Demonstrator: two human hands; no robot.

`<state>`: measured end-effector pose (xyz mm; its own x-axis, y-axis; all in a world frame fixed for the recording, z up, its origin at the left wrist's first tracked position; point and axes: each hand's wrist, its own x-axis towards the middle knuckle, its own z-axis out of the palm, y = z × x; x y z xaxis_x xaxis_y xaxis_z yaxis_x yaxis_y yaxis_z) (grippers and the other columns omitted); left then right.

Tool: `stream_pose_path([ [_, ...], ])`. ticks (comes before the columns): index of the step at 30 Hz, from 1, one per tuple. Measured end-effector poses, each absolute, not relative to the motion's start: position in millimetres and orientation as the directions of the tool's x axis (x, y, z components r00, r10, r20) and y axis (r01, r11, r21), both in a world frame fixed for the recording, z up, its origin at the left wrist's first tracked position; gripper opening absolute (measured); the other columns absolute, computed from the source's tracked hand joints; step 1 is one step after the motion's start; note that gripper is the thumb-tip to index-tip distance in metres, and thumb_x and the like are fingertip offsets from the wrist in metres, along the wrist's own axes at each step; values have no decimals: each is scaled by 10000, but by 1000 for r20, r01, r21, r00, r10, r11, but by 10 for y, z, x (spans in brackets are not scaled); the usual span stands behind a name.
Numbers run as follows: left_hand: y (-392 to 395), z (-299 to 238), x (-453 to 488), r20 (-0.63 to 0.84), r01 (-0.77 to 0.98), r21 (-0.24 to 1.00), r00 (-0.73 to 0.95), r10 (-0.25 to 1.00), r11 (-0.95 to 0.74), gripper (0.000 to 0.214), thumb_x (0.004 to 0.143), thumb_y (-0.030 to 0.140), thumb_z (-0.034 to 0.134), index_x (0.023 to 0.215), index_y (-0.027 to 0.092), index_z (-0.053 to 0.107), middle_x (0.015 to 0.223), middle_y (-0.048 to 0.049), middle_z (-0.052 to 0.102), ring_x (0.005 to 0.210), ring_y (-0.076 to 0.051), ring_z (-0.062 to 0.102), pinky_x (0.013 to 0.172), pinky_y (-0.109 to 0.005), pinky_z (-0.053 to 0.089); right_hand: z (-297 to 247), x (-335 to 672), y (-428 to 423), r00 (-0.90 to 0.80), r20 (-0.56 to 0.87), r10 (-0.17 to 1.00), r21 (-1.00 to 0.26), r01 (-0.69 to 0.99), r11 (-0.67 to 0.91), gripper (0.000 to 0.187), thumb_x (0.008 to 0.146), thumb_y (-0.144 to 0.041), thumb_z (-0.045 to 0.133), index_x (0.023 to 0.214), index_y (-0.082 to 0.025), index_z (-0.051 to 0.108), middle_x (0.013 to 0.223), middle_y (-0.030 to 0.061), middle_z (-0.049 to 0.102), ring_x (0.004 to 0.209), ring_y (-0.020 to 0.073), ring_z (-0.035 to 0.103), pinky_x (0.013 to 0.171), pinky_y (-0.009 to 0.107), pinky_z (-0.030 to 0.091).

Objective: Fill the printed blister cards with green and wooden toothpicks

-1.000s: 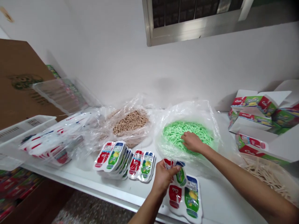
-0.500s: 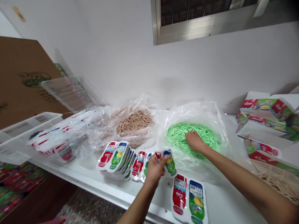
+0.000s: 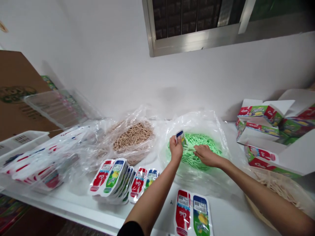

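My left hand (image 3: 176, 150) is closed on a twin candy packet (image 3: 181, 136), held up over the left side of the open plastic bag; most of the packet is hidden by the fingers. My right hand (image 3: 208, 156) pinches a few light green sticks (image 3: 191, 148) whose ends point toward that packet. Below both hands lies the heap of green sticks (image 3: 203, 141) inside the clear bag (image 3: 169, 164). A fanned stack of red and green cola and lemon packets (image 3: 113, 177) sits to the left, with another packet (image 3: 138, 184) beside it. One more packet (image 3: 182, 213) lies flat near the front edge.
A bag of brown sticks (image 3: 134, 136) stands left of the green ones. Farther left are a bulky plastic bag of packets (image 3: 44, 160) and a cardboard box (image 3: 22, 98). Open printed cartons (image 3: 261, 127) and a round container of pale sticks (image 3: 275, 190) occupy the right.
My left hand has risen from the table to the green-stick bag with a packet. My right hand has drawn a few green sticks toward it. The view has shifted right.
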<state>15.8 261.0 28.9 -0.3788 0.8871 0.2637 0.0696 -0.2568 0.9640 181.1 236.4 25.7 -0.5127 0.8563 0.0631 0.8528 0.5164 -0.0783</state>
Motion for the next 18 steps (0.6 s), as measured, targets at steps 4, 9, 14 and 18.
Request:
stream_pose_path([
  [4, 2718, 195, 561, 269, 63, 963, -267, 926, -261, 276, 791, 334, 585, 600, 192, 445, 593, 47, 420, 598, -119, 419, 590, -223, 379, 374, 1804, 2326, -566, 77, 821, -23, 822, 569, 160, 911, -207, 401, 860, -158, 544, 858, 107, 655, 902, 249, 562, 922, 402, 281],
  [9, 2800, 153, 686, 279, 64, 960, -167, 946, -272, 233, 764, 287, 595, 601, 188, 462, 586, 51, 422, 605, -121, 412, 582, -221, 349, 388, 1892, 2383, -565, 43, 824, 23, 825, 564, 149, 830, -78, 425, 858, -119, 565, 823, 140, 668, 793, 249, 594, 821, 378, 330],
  [14, 2887, 170, 605, 268, 52, 963, -220, 938, -263, 251, 793, 313, 561, 607, 193, 441, 584, 53, 396, 595, -118, 404, 575, -219, 333, 344, 1913, 2385, -538, 25, 843, -5, 843, 538, 279, 729, 35, 408, 930, -101, 545, 771, 140, 668, 737, 245, 604, 750, 352, 348],
  [18, 2873, 158, 635, 235, 26, 971, -271, 934, -237, 266, 798, 339, 561, 618, 200, 423, 581, 57, 380, 589, -117, 399, 562, -212, 326, 344, 1854, 2389, -528, 51, 848, -128, 839, 530, 180, 755, -23, 458, 859, -137, 551, 844, 144, 672, 864, 257, 602, 858, 368, 318],
])
